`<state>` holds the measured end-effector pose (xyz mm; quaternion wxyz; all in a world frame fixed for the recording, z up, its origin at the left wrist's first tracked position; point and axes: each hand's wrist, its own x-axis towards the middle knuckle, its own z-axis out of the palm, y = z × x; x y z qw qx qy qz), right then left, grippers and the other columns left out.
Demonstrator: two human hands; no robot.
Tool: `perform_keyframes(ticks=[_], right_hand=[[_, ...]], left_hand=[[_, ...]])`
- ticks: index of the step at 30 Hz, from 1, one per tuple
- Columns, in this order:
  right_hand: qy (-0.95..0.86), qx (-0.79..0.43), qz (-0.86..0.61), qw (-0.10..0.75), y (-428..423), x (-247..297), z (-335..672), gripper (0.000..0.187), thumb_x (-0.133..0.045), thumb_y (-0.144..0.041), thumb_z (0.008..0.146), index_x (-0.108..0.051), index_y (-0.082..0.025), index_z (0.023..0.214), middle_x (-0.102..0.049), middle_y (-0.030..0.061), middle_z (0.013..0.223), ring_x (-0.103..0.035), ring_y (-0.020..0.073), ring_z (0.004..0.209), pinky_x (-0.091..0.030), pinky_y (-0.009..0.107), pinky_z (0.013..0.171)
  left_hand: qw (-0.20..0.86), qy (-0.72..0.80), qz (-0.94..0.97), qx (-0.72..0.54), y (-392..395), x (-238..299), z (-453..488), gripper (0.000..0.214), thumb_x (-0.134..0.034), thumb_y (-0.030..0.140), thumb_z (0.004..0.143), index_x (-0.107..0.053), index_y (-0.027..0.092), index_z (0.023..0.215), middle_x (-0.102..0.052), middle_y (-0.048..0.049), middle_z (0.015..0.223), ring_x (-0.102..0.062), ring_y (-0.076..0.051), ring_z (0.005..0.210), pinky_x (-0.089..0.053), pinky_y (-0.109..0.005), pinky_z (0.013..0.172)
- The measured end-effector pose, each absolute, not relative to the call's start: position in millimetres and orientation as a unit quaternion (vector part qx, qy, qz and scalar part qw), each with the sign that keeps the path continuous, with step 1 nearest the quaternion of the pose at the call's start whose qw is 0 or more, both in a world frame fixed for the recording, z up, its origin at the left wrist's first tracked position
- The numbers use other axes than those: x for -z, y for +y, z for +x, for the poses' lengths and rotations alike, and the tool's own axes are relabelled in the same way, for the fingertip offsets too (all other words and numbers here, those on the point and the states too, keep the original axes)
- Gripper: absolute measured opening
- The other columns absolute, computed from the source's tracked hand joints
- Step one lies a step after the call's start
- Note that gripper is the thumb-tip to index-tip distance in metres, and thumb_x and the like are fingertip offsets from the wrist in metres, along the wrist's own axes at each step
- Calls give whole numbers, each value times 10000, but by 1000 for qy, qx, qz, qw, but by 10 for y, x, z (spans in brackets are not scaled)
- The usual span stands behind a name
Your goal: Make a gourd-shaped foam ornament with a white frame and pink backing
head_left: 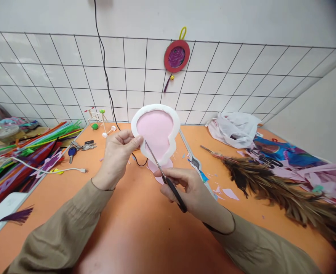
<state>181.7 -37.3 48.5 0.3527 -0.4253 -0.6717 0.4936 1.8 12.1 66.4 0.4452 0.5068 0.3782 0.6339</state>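
My left hand pinches the left edge of a gourd-shaped cutout, which has a white foam border around a pink middle. The cutout is held up above the table. My right hand grips a pair of scissors by the dark handles. Their metal blades point up and left and lie across the lower left of the cutout, near my left thumb. Whether the blades are parted is hard to make out. Below the cutout, a pink paper piece is partly hidden by my right hand and the scissors.
On the orange table lie a feather duster, a white plastic bag, pink paper scraps, keys and a white cable. Colourful pipe cleaners spread at the left. A round red ornament hangs on the tiled wall.
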Motion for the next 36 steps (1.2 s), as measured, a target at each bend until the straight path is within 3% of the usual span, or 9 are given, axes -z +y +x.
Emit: perform_keyframes(ticks=[30,36], right_hand=[[-686,-479,-408,365,-339,-418,1827,135,-648,-305,730,-627,-171,736,-363,-71,463,-350,84,440,-267,259,461],[-673,-491,-422,357,-335,-435,1821,174,-638,-283,676,-639,-167,805,-423,-60,520,-400,93,467,-345,278,510]], left_hand=[[437,373,527,-626,153,-651,-43,164,-813,297,672,-749,164,744,-738,-37,706,-659,-157,652,-521,-279,665],[445,369,524,-625,154,-671,-48,140,-805,281,683,-735,161,694,-719,-29,662,-645,-144,614,-518,-261,634]])
